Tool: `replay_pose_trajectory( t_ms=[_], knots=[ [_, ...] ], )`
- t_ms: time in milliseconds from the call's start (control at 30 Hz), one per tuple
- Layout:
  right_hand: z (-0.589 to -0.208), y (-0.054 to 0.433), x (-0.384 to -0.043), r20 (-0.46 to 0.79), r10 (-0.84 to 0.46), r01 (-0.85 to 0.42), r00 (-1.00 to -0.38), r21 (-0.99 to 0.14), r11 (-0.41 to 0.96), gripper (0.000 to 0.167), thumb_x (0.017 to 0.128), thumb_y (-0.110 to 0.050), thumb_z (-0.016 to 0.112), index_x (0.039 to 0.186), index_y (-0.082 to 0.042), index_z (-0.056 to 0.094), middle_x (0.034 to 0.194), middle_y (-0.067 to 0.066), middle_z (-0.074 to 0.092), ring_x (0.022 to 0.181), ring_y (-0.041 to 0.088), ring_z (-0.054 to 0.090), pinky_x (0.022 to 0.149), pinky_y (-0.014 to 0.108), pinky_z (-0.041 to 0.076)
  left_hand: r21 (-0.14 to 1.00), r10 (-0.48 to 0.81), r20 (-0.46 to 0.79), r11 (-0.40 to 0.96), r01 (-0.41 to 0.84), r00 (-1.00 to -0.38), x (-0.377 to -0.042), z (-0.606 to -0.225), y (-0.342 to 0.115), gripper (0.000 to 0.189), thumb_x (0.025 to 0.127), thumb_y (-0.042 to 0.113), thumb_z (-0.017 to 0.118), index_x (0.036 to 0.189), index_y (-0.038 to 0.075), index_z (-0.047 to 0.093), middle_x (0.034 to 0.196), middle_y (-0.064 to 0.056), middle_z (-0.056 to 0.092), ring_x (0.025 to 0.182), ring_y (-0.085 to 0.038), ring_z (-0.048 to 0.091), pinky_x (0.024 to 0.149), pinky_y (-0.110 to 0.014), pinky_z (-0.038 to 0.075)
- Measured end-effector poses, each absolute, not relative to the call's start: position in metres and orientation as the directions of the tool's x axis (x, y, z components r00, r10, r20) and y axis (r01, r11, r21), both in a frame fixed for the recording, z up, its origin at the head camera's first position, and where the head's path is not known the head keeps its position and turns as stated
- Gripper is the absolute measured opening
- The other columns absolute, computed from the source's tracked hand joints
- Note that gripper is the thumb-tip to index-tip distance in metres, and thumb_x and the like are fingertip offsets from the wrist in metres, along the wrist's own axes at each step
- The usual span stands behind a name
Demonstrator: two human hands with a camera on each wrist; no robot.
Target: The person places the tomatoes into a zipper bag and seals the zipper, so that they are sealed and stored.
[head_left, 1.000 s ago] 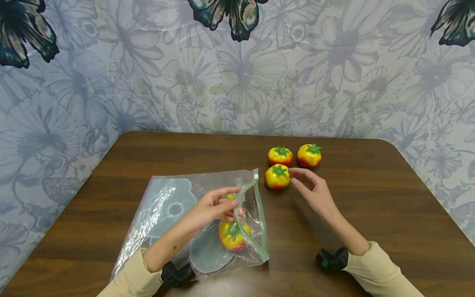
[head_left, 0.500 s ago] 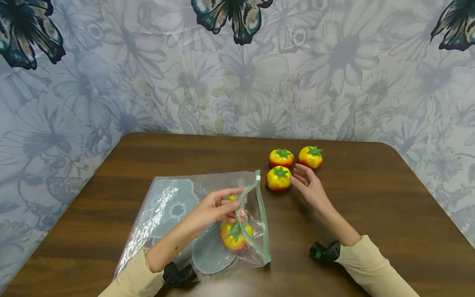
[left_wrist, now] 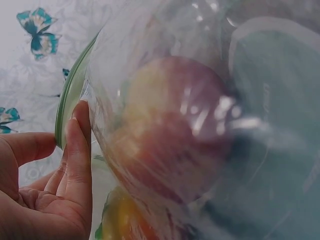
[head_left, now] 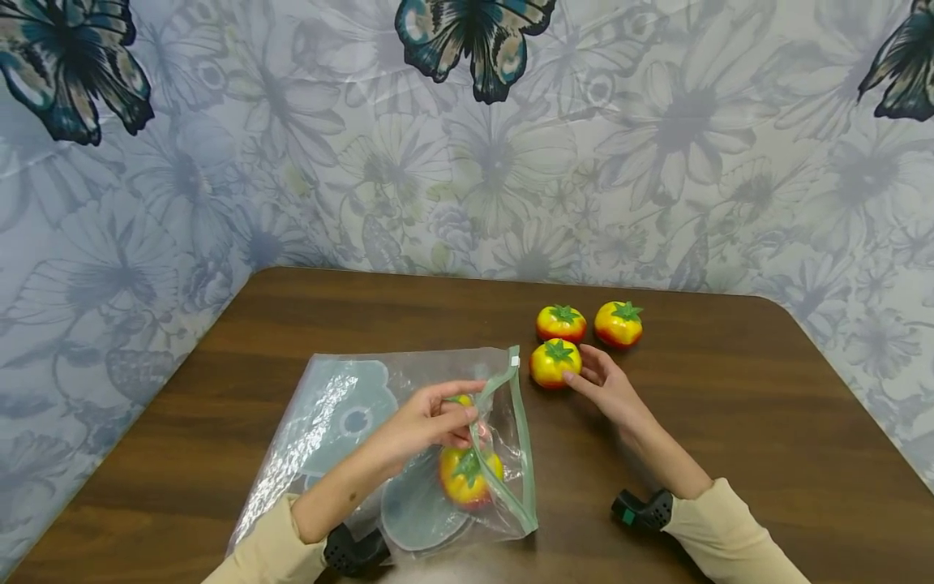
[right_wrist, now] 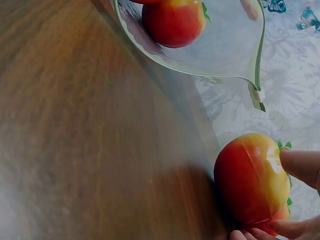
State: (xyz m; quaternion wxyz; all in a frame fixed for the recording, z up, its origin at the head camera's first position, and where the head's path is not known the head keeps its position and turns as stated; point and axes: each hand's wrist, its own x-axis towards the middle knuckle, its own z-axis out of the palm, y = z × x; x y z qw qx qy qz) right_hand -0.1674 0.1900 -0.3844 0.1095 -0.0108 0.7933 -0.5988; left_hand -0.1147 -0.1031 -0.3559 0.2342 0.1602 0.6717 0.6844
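A clear zip bag (head_left: pixel 430 365) with a green-edged mouth lies on the left of the table, its opening facing right. My left hand (head_left: pixel 430 418) pinches the upper lip of that mouth between thumb and fingers, lifting it apart from the lower edge. Inside are yellow-red toy tomatoes; one (head_left: pixel 467 478) shows through the plastic, and another (head_left: pixel 463 400) is partly hidden behind my fingers. Right of the bag, my right hand (head_left: pixel 613 397) grips a toy tomato (head_left: pixel 550 365) with green leaves, thumb in front and fingers around its far side. The right wrist view shows this tomato (right_wrist: pixel 250 180) close up.
Two more toy tomatoes stand just behind the gripped one, one at the left (head_left: pixel 560 324) and one at the right (head_left: pixel 617 328). Pale blue flower shapes (head_left: pixel 357 393) show on the bag. The brown wooden table (head_left: pixel 730 389) ends at a floral wall (head_left: pixel 657 203) with butterflies.
My right hand has shifted from beside the front tomato to a hold on it, thumb now over its near side. The left hand keeps its pinch on the bag; the head view has tilted slightly.
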Motion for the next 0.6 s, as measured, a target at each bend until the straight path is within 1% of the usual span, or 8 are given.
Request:
replay_pose_trajectory(
  t_ms=[267,433,500,600],
  knots=[
    [-0.3881,0.1830,-0.1696,-0.189,-0.168,0.126,-0.968,-0.936,0.328,0.080,0.089,-0.026,0.065,0.147,-0.001,0.016,0.146,0.023,0.025,0.126,0.037,0.031,0.105,0.048,0.027,0.993,0.513,-0.102,0.004,-0.116,-0.852,-0.1100,-0.3608,-0.1048,0.047,0.093,0.011,0.057,0.136,-0.004,0.043,0.076,-0.006,0.061,0.068,-0.015,0.059,0.071,-0.033,0.054],
    [-0.3848,0.1899,-0.1718,-0.173,-0.134,0.115,-0.976,-0.926,0.360,0.078,0.090,-0.023,0.064,0.147,0.001,0.016,0.143,0.024,0.028,0.124,0.037,0.033,0.102,0.047,0.030,0.993,0.538,-0.093,-0.007,-0.115,-0.838,-0.1170,-0.3624,-0.0966,0.046,0.093,0.013,0.058,0.136,-0.001,0.045,0.078,-0.006,0.063,0.069,-0.014,0.060,0.073,-0.034,0.054],
    [-0.3846,0.1903,-0.1734,-0.166,-0.129,0.108,-0.978,-0.923,0.369,0.077,0.091,-0.022,0.064,0.146,0.001,0.017,0.142,0.023,0.030,0.121,0.036,0.035,0.100,0.044,0.033,0.994,0.540,-0.090,-0.007,-0.112,-0.837,-0.1191,-0.3619,-0.0958,0.046,0.093,0.013,0.058,0.136,0.000,0.046,0.078,-0.006,0.064,0.069,-0.014,0.061,0.073,-0.034,0.054],
    [-0.3873,0.1837,-0.1776,-0.165,-0.148,0.099,-0.975,-0.922,0.376,0.077,0.090,-0.026,0.065,0.145,0.002,0.020,0.139,0.023,0.035,0.118,0.034,0.038,0.096,0.037,0.037,0.994,0.520,-0.095,0.005,-0.109,-0.849,-0.1180,-0.3607,-0.1009,0.045,0.093,0.012,0.058,0.135,0.000,0.046,0.079,-0.007,0.064,0.068,-0.015,0.061,0.072,-0.034,0.054]
  ],
)
